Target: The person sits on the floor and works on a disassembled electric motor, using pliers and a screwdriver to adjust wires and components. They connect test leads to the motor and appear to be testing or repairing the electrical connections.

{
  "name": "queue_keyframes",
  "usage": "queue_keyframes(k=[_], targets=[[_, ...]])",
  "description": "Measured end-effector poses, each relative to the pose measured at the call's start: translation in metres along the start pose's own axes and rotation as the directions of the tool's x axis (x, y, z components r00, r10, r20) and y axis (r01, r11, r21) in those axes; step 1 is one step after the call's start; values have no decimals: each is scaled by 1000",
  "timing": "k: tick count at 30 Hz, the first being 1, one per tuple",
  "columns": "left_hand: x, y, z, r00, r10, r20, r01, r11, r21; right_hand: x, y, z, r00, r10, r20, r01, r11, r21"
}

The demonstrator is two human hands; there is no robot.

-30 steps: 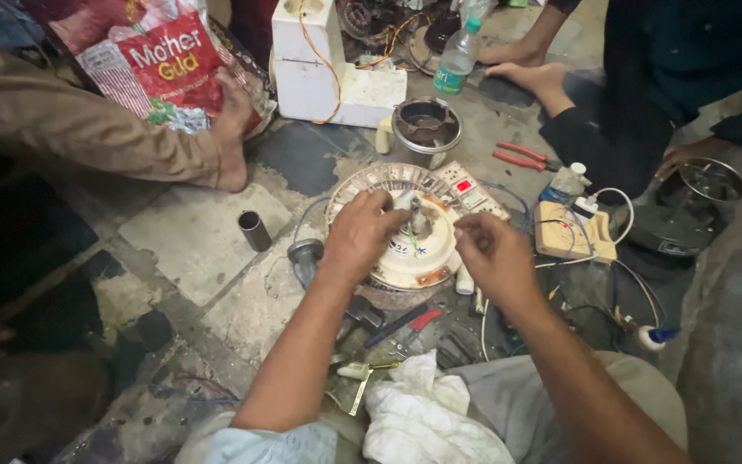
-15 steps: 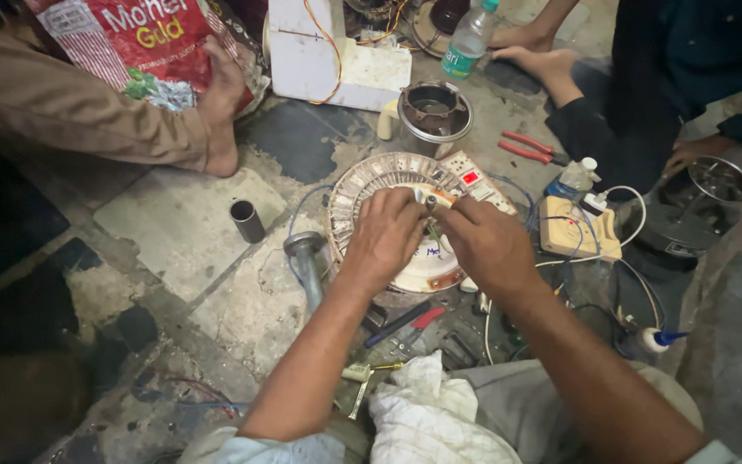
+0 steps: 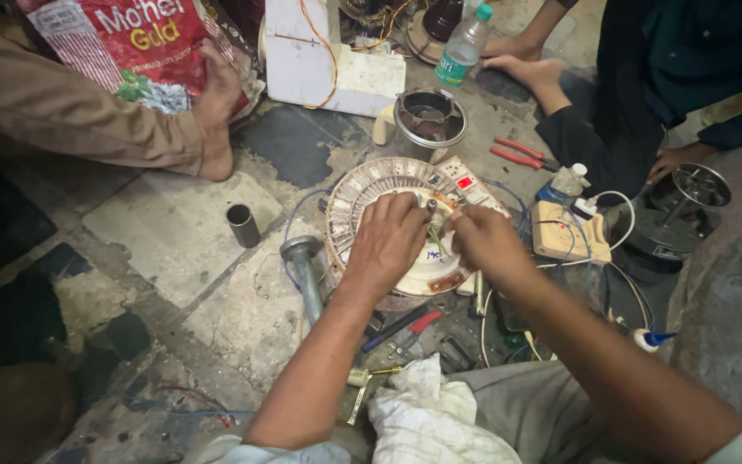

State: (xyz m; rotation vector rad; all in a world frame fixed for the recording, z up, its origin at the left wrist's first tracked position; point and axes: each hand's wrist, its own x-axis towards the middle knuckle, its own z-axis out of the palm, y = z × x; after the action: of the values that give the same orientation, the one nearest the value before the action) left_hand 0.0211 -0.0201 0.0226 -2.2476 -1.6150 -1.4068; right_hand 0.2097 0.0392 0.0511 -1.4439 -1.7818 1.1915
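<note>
A person's left hand (image 3: 392, 241) and right hand (image 3: 483, 241) meet over the hub of a round white fan motor with a ring of metal windings (image 3: 362, 193), lying flat on the stone floor straight ahead. Both hands curl narrow around thin wires (image 3: 436, 243) at the centre, the left slightly nearer the hub. A grey metal rod (image 3: 305, 271) lies left; a beige extension board (image 3: 560, 236) and red-handled pliers (image 3: 517, 155) sit right.

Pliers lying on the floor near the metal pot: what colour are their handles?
Red. The pliers lie right of the metal pot, seen clearly in the head view.
</note>
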Motion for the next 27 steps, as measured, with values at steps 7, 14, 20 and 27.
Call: queue_keyframes(k=[7, 14, 20, 27], targets=[[-3, -3, 6, 999, 18, -29, -18, 1000, -1, -26, -37, -11, 565, -728, 388, 624, 69, -778], [-1, -2, 4, 999, -26, -24, 26, 999, -37, -11, -4, 6, 825, -559, 84, 385, 447, -808], [-8, 13, 2, 972, -211, -105, 198, 973, -123, 13, 60, -34, 999, 0, -50, 2, 999, 33], [-11, -74, -69, 514, -842, -164, 337, 374, -864, -13, 92, -115, 956, 180, -230, 86, 579, 811]])
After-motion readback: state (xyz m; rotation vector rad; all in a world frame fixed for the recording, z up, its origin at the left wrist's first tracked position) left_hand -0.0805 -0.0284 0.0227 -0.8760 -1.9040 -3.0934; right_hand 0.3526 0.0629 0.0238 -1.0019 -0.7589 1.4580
